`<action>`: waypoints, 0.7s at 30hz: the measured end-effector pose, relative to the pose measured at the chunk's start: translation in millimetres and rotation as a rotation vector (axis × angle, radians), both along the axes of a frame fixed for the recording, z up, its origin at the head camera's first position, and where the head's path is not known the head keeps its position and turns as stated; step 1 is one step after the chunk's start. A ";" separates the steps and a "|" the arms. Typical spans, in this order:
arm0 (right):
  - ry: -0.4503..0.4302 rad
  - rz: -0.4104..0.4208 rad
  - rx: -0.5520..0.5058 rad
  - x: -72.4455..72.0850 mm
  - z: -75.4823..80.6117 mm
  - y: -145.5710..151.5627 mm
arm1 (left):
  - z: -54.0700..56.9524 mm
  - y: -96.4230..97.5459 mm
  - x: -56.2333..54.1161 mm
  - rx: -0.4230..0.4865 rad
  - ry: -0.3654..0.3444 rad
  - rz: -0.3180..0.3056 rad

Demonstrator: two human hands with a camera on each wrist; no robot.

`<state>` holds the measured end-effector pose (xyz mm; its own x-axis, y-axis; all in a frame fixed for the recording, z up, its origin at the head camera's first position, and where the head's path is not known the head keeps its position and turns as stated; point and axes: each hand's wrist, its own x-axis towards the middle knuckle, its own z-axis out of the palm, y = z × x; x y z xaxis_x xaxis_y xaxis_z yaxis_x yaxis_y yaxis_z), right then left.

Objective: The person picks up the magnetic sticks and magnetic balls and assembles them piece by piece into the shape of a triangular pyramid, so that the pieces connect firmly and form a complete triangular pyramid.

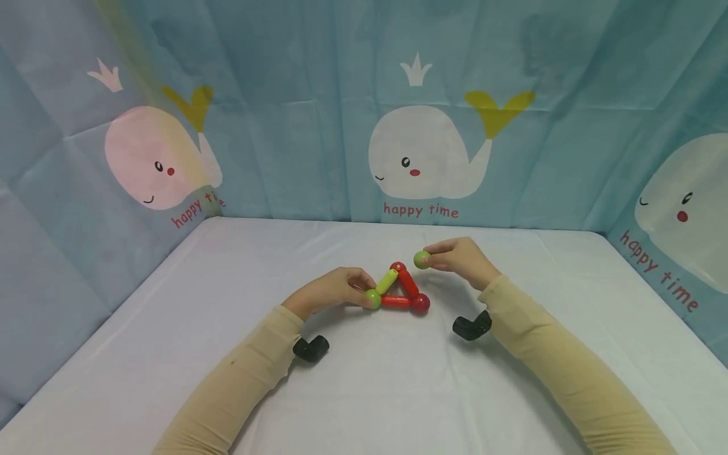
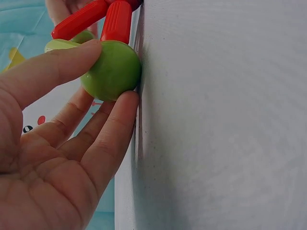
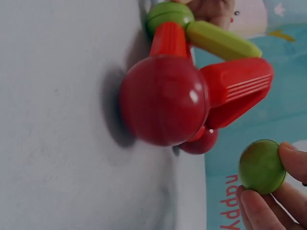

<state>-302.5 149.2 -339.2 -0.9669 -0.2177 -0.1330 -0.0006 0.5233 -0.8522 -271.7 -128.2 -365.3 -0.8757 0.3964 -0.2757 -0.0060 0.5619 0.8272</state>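
A small frame of toy rods and balls stands on the white table. Its green corner ball (image 1: 372, 299) is pinched between thumb and fingers of my left hand (image 1: 335, 287). A red rod (image 1: 396, 302) runs from it to a red ball (image 1: 420, 303). The yellow-green rod (image 3: 223, 40) and another red rod (image 3: 240, 81) slant up off the table in the right wrist view. Behind them sits a second red ball (image 3: 201, 142). My right hand (image 1: 461, 259) pinches a loose green ball (image 1: 422, 260) in its fingertips, held apart from the frame at its right.
White cloth covers the table (image 1: 364, 392). A blue whale-print curtain (image 1: 313, 158) stands along the back and sides. Black curved pieces, one at the left wrist (image 1: 311, 348) and one at the right wrist (image 1: 472, 325), stick out by the sleeves.
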 end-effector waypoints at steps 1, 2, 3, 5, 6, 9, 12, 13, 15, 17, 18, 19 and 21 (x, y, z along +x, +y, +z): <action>0.005 0.005 -0.014 1.2 1.6 0.2 | -0.1 0.2 0.1 -0.001 0.000 0.001; 0.009 0.009 -0.027 2.3 3.0 0.3 | 0.0 0.4 0.1 -0.001 -0.002 0.004; 0.012 0.009 -0.037 3.6 4.5 0.1 | 0.1 0.6 0.1 0.000 -0.005 0.007; 0.016 0.009 -0.050 6.1 7.2 -0.8 | -0.1 0.9 -0.3 -0.003 -0.004 0.007; 0.018 0.007 -0.052 7.5 8.5 -1.4 | -0.2 1.0 -0.4 -0.006 -0.003 0.007; 0.029 0.004 -0.058 11.9 12.3 -4.3 | -0.4 1.1 -0.9 -0.010 -0.004 0.007; 0.050 0.011 -0.049 16.9 15.5 -7.3 | -0.5 1.3 -0.7 -0.016 -0.007 0.009; 0.056 0.014 -0.046 18.4 16.4 -8.4 | -0.5 1.3 -0.6 -0.018 -0.009 0.010; 0.071 0.019 -0.040 21.3 18.0 -10.7 | -0.5 1.3 -0.4 -0.021 -0.010 0.012; 0.086 0.024 -0.040 23.6 19.5 -13.2 | -0.1 1.4 -0.2 -0.022 -0.010 0.013; 0.092 0.027 -0.042 24.5 20.0 -14.5 | 0.1 1.4 -0.2 -0.022 -0.009 0.013; 0.098 0.029 -0.048 25.4 20.6 -15.9 | 0.2 1.3 -0.2 -0.023 -0.009 0.014; 0.111 0.032 -0.064 26.5 21.0 -18.5 | 0.4 1.2 -0.2 -0.018 -0.009 0.012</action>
<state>-276.0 130.7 -318.2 -0.9673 -0.2536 -0.0099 -0.1131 0.4658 -0.8776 -271.9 -127.0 -364.9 -0.8778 0.3808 -0.2906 -0.0206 0.5761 0.8171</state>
